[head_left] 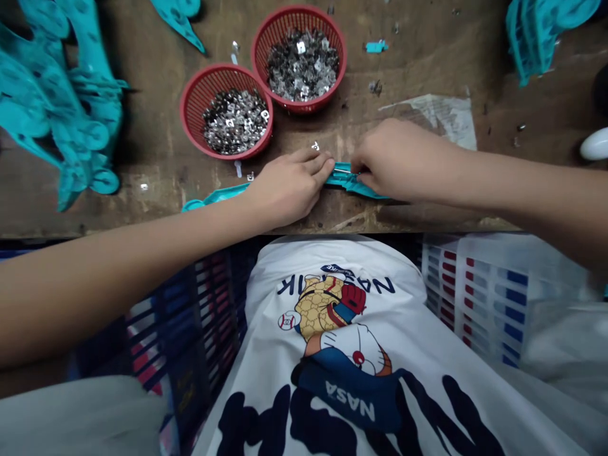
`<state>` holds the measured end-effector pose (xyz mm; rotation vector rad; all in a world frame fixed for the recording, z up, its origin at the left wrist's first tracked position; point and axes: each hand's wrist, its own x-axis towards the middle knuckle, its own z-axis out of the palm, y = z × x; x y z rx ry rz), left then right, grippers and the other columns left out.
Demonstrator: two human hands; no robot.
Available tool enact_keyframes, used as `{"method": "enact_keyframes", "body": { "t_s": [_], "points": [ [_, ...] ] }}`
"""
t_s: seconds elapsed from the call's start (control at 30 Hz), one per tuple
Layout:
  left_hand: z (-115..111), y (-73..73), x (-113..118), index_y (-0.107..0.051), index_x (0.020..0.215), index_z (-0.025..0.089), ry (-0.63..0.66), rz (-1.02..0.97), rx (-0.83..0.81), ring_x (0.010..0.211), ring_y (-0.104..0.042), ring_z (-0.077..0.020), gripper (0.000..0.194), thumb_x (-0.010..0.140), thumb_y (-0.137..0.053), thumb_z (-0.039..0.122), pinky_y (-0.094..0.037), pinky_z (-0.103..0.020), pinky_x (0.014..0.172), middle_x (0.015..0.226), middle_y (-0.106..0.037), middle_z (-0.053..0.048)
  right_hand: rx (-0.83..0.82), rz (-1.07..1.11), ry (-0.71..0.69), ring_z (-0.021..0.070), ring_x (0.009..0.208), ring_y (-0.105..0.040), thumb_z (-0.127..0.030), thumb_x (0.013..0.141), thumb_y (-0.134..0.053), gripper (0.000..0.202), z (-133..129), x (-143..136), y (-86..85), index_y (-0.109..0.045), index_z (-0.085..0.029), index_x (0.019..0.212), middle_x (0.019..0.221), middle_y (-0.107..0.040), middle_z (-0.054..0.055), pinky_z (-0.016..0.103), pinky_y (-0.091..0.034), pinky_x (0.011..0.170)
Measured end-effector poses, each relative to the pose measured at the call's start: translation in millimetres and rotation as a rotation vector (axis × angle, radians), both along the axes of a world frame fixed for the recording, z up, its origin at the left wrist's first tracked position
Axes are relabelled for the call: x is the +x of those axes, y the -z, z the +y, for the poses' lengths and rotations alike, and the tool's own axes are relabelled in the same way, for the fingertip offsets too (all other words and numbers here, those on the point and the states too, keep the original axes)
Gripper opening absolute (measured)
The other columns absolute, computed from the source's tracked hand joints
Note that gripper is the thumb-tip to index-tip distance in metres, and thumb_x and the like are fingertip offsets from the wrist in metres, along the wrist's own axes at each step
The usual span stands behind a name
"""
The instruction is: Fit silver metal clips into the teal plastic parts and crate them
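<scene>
A long turquoise plastic part (349,180) lies along the table's front edge, partly hidden under my hands. My left hand (289,183) rests over its middle, fingers together and pressing it down. At its right portion my right hand (392,158) is closed, fingertips pinched at a thin metal rod (342,171) that lies along the part. The left end of the turquoise plastic shows beyond my left wrist. Two red baskets stand just behind my left hand: one (187,117) with small shiny metal pieces, the other (339,79) with metal clips.
Turquoise parts are piled at the left (85,126), with more at the top right (532,38). A small turquoise piece (376,46) and loose metal bits lie behind my right hand. Below the table edge are a blue crate (209,310) and a white crate (489,278).
</scene>
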<state>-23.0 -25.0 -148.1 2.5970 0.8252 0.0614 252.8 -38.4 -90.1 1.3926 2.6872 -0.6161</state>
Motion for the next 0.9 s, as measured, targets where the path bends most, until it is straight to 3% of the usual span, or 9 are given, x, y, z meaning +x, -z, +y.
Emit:
{"method": "enact_keyframes", "body": {
  "t_s": [0.17,0.23,0.33,0.47,0.7,0.83,0.9],
  "points": [
    [2,-4.4,0,-0.077,0.179,0.019,-0.008,0.017,0.021,0.162,-0.077,-0.0454,0.068,0.113,-0.061,0.025,-0.062,-0.067,0.142,0.172,-0.083,-0.02,-0.06,-0.187,0.093,0.0421,0.098,-0.086,-0.006,0.097,-0.076,0.02,0,-9,-7.9,-0.091,-0.019,0.096,0.088,-0.086,0.019,0.048,-0.058,0.088],
    [1,-4.8,-2,-0.072,0.183,0.017,-0.028,0.003,0.043,0.16,-0.079,-0.0447,0.071,0.114,-0.06,0.025,-0.065,-0.066,0.137,0.172,-0.082,-0.021,-0.082,-0.1,0.13,0.04,0.094,-0.084,-0.01,0.091,-0.087,0.016,8,-1,-9.9,-0.085,-0.024,0.083,0.077,-0.081,0.013,0.048,-0.06,0.09],
    [-2,-3.6,-4,-0.066,0.189,0.019,-0.066,-0.015,0.06,0.159,-0.081,-0.0429,0.075,0.114,-0.061,0.024,-0.068,-0.062,0.133,0.173,-0.081,-0.022,-0.042,0.063,0.236,0.0346,0.09,-0.082,-0.016,0.088,-0.095,0.026,20,15,-15.8,-0.075,-0.027,0.074,0.071,-0.075,0.007,0.048,-0.062,0.096],
    [-2,-3.4,-3,-0.08,0.177,0.026,-0.03,0.011,0.08,0.151,-0.084,-0.0418,0.065,0.114,-0.061,0.022,-0.07,-0.06,0.128,0.164,-0.085,-0.018,-0.012,0.226,0.339,0.0315,0.097,-0.086,-0.021,0.096,-0.085,0.006,19,15,-27.0,-0.086,-0.026,0.098,0.1,-0.091,0.008,0.046,-0.065,0.098],
    [3,-5.8,1,-0.088,0.164,0.027,-0.03,0.023,0.082,0.154,-0.078,-0.0443,0.057,0.113,-0.065,0.024,-0.069,-0.064,0.127,0.16,-0.084,-0.017,-0.042,0.295,0.229,0.0379,0.11,-0.089,-0.038,0.107,-0.081,0.022,6,5,-16.1,-0.095,-0.036,0.125,0.112,-0.094,0.006,0.051,-0.07,0.099],
    [3,-8.8,2,-0.089,0.159,0.025,-0.034,0.039,0.072,0.152,-0.078,-0.0471,0.052,0.114,-0.065,0.025,-0.069,-0.066,0.124,0.157,-0.084,-0.019,-0.067,0.227,0.168,0.04,0.117,-0.088,-0.029,0.105,-0.084,0.02,3,5,-18.0,-0.094,-0.03,0.122,0.112,-0.094,0.009,0.047,-0.065,0.1],
    [3,-10.0,3,-0.089,0.158,0.024,-0.036,0.043,0.067,0.151,-0.078,-0.0473,0.05,0.114,-0.065,0.024,-0.069,-0.066,0.123,0.157,-0.083,-0.019,-0.07,0.182,0.189,0.0398,0.116,-0.088,-0.023,0.107,-0.079,0.027,4,3,-24.3,-0.093,-0.025,0.129,0.119,-0.094,0.013,0.047,-0.062,0.101]
  ]
}}
